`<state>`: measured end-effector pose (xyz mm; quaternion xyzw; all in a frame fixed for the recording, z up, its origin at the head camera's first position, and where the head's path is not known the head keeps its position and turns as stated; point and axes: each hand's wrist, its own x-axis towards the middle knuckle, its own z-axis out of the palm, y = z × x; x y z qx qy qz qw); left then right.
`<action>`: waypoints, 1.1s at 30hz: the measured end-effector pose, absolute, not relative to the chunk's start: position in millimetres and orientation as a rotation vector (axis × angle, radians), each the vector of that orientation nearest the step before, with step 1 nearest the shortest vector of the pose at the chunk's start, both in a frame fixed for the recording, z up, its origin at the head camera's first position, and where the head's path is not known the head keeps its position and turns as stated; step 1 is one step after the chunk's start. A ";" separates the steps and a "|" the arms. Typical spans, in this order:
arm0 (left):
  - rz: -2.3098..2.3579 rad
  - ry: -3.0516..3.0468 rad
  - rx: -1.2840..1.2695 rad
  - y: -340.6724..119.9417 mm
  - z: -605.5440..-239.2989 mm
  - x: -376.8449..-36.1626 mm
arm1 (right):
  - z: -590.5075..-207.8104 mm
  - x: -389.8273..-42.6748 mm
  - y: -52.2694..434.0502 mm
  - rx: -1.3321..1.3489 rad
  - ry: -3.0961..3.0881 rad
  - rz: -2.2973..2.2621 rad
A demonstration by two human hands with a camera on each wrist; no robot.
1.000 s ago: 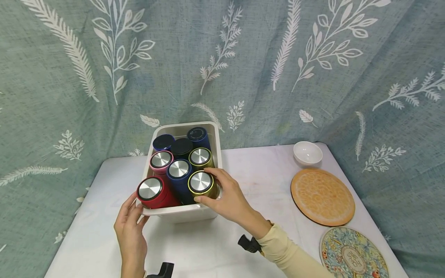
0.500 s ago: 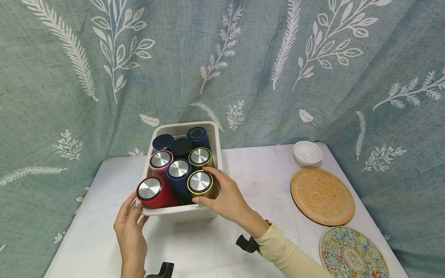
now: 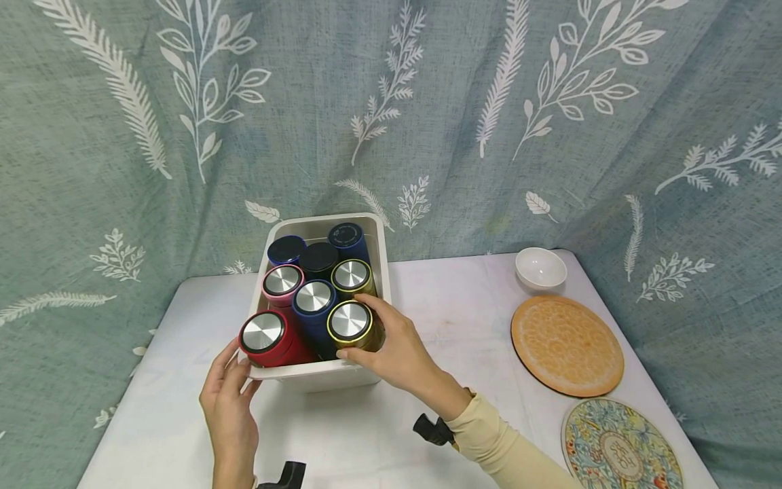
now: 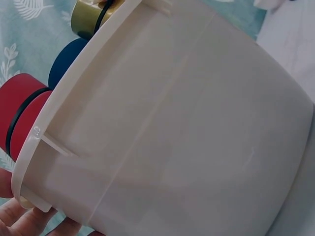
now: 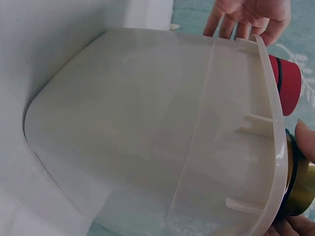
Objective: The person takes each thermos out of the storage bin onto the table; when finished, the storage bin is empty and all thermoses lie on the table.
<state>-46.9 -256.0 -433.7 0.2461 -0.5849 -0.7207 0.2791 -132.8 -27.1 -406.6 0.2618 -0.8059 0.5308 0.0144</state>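
Note:
A white plastic bin (image 3: 305,371) stands on the table, packed with several thermos flasks, lids upward. With its thumb over the rim and fingers under it, my left hand (image 3: 231,407) holds the bin's near left corner, beside a red thermos (image 3: 264,331) that leans out toward it. My right hand (image 3: 400,350) grips a gold thermos (image 3: 350,320) at the near right corner, thumb in front and fingers behind. A navy thermos (image 3: 314,297) sits between the red and gold ones. In the right wrist view the gold thermos (image 5: 299,189) sticks up past the rim; its lower part is hidden.
Farther back in the bin are a pink thermos (image 3: 283,280), a second gold thermos (image 3: 352,274) and darker ones. On the right of the table are a white bowl (image 3: 540,269), an orange round mat (image 3: 567,346) and a patterned round mat (image 3: 622,448). A curtain (image 3: 427,136) hangs behind.
The gold thermos and my right hand have shifted slightly left, toward the navy thermos. My left hand and the bin stay in place.

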 end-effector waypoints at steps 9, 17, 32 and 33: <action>-1.928 -1.564 0.658 -254.8 -434.0 -46.6 | -404.6 -132.3 -26.0 0.808 -2.524 1.659; -1.924 -1.557 0.649 -252.7 -433.6 -46.0 | -404.0 -132.7 -23.8 0.782 -2.537 1.678; -1.922 -1.542 0.665 -251.0 -435.6 -44.8 | -404.4 -135.7 -19.6 0.815 -2.497 1.823; -1.922 -1.543 0.663 -250.7 -435.5 -44.7 | -404.2 -135.8 -19.2 0.820 -2.493 1.821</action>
